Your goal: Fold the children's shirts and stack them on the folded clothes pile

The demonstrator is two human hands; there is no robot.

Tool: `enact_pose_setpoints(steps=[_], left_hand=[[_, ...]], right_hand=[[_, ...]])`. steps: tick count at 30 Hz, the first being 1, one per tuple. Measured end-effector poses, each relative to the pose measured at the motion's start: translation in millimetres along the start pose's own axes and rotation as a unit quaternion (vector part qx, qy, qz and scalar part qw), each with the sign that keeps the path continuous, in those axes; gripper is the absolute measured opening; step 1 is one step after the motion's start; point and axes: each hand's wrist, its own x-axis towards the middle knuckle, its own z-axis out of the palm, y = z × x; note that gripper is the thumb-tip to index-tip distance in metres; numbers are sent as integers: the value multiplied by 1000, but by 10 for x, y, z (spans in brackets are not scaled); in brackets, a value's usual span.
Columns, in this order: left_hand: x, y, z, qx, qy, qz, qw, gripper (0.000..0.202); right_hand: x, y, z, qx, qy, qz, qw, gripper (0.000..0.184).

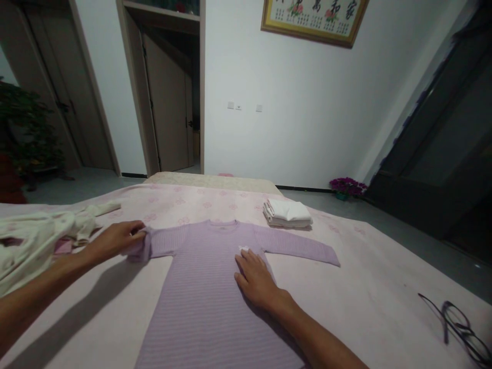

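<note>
Head view: a lilac ribbed sweater (203,297) lay spread on a pink floral bedsheet (369,292).
The left hand (113,241) gripped one bunched cuff (137,250); the right hand (255,279) pressed open on the sweater's front. Folded white linen (286,214) sat just beyond, with eyeglasses (457,328) and a cream garment (34,246) to either side. A framed picture (315,15) hung on the white wall (300,128) above the grey floor (430,241).

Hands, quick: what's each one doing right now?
Left hand: closed, holding the lilac sweater by its sleeve cuff.
Right hand: open, resting flat on the sweater.
</note>
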Motion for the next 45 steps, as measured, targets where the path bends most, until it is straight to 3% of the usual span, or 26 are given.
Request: enact_pose_setpoints(steps=[3, 5, 8, 9, 11, 13, 15, 18, 21, 24, 26, 29, 32, 38, 41, 45], left_hand=[[-139, 468, 343, -140, -84, 3, 986, 36], [-288, 806, 602, -262, -122, -24, 957, 43], [-524, 1219, 944, -371, -150, -77, 913, 50], [-589, 1309, 1027, -398, -162, -85, 899, 50], [-684, 1403, 1131, -450, -195, -92, 867, 51], [-737, 1394, 1147, -485, -218, -111, 839, 55], [-771, 1303, 1087, -474, -218, -132, 843, 61], [-864, 1073, 906, -353, -194, -101, 910, 58], [-1070, 830, 693, -170, -186, -39, 967, 43], [-1336, 677, 553, -17, -182, -38, 982, 38], [-1491, 640, 538, 10, -171, -69, 983, 38], [-1651, 632, 624, -32, -141, -112, 983, 49], [-1733, 596, 789, -101, -137, -108, 980, 63], [-1728, 382, 1137, -231, -107, -140, 957, 96], [-1670, 363, 1193, -292, -103, -171, 935, 102], [-1593, 536, 1150, -311, -122, -157, 929, 96]], right_hand=[[63, -293, -34, 201, -32, -15, 979, 46], [144, -517, -21, 383, -72, 36, 920, 48], [271, -793, 62, 586, -123, 89, 796, 59], [304, -854, 105, 619, -124, 94, 770, 66], [351, -929, 209, 644, -99, 109, 751, 85], [380, -951, 318, 637, -61, 128, 758, 95], [406, -932, 399, 628, -34, 138, 765, 80], [462, -837, 400, 647, 9, 129, 752, 44], [532, -690, 252, 655, 72, 105, 745, 35], [589, -549, 66, 644, 93, 85, 755, 36], [613, -482, -27, 652, 87, 68, 750, 33], [641, -416, -113, 677, 101, 57, 727, 32], [667, -357, -167, 699, 124, 75, 700, 34], [698, -214, -241, 726, 137, 97, 667, 32], [704, -155, -285, 737, 144, 119, 649, 28], [713, -100, -371, 737, 174, 127, 641, 26]])
